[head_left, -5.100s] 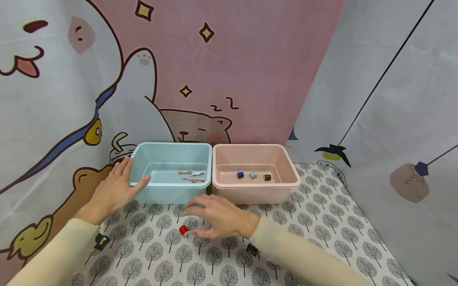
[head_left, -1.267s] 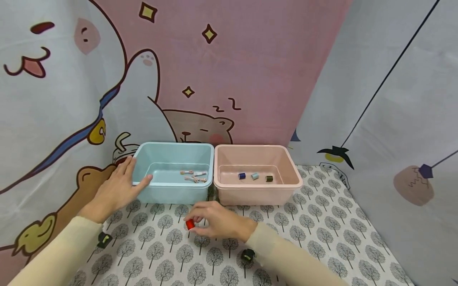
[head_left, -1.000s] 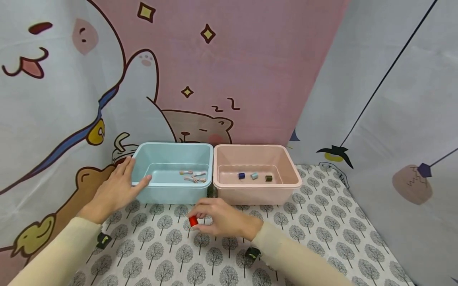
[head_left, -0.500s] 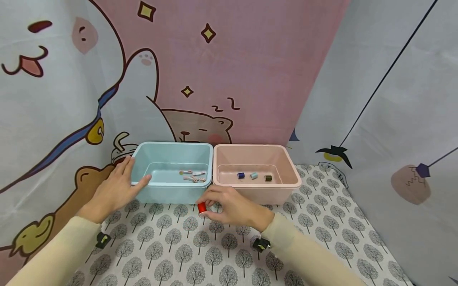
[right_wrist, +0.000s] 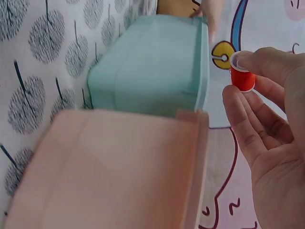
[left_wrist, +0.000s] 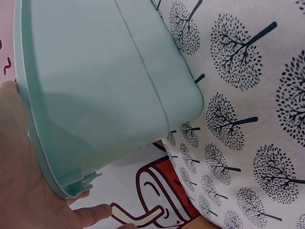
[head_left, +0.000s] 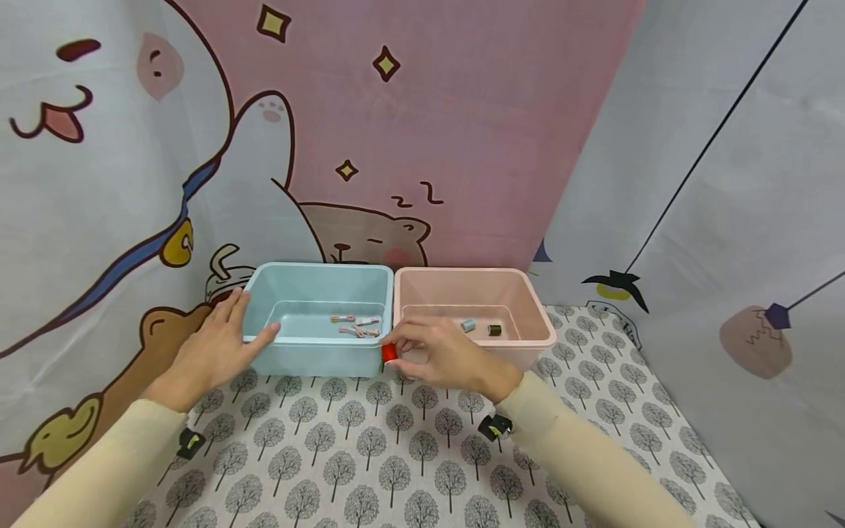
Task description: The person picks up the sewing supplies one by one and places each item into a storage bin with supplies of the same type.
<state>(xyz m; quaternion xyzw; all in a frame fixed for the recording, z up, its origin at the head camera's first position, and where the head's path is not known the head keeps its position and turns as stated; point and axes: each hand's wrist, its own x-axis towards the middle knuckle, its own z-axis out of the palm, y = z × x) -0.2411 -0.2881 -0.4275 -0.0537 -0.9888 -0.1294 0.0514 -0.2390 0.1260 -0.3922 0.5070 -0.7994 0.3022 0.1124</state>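
Note:
My right hand [head_left: 445, 354] pinches a spool of red thread [head_left: 389, 353] between thumb and fingers, in front of where the two bins meet. The right wrist view shows the red spool [right_wrist: 243, 78] by its white ends, thumb on one end. My left hand [head_left: 214, 348] rests on the left front rim of the light blue bin [head_left: 317, 353]; the left wrist view shows that hand [left_wrist: 28, 167] at the bin's corner. In the pink bin [head_left: 521, 356] lie a light blue spool [head_left: 469, 325] and a dark olive spool [head_left: 494, 330]. My right hand hides the dark blue spool seen earlier.
Several small bundles of pale thread [head_left: 356, 328] lie in the light blue bin. Both bins stand side by side against a cartoon-printed curtain [head_left: 462, 147]. A cloth with tree prints [head_left: 343, 455] covers the table in front of them.
My right hand has picked the red spool up off the tablecloth and carried it right and up towards the pink bin's front rim. My left hand stays on the light blue bin.

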